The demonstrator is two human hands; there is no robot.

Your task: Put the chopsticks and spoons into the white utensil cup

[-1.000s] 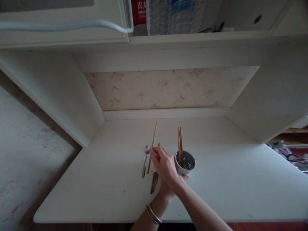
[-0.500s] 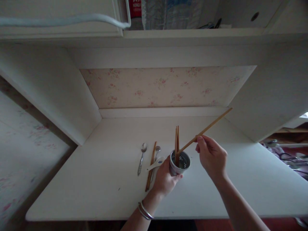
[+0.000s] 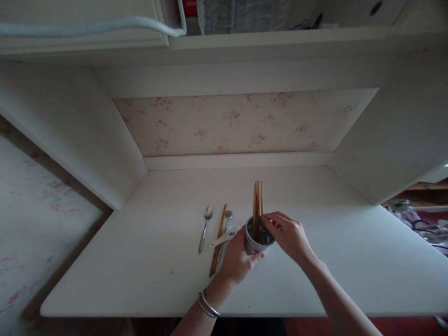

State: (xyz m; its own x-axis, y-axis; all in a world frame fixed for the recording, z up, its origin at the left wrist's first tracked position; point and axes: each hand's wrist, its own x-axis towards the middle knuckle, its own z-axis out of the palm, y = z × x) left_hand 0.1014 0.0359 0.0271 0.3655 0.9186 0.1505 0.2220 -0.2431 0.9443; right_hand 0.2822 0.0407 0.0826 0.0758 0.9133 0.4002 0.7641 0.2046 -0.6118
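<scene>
My left hand (image 3: 236, 258) is wrapped round a small perforated metal holder (image 3: 252, 242) standing on the white desk (image 3: 147, 261). Several wooden chopsticks (image 3: 257, 205) stand upright in the holder. My right hand (image 3: 289, 234) sits at the holder's right rim, its fingertips pinched at the lower part of the rightmost chopstick. Left of the holder lie a metal spoon (image 3: 204, 227), a pair of chopsticks (image 3: 217, 240), a second metal spoon (image 3: 227, 218) and a white ceramic spoon (image 3: 224, 237).
The desk sits in a white alcove with a floral back panel (image 3: 241, 123) and slanted side walls. A shelf overhead holds bottles (image 3: 231, 14) and a white cable (image 3: 87, 27). Floral wallpaper lies left of the desk; cluttered items (image 3: 420, 219) show at the far right.
My right hand took a chopstick from beside the spoons, carried it right above the holder, and has now lowered it upright into the holder. My left hand has kept hold of the holder.
</scene>
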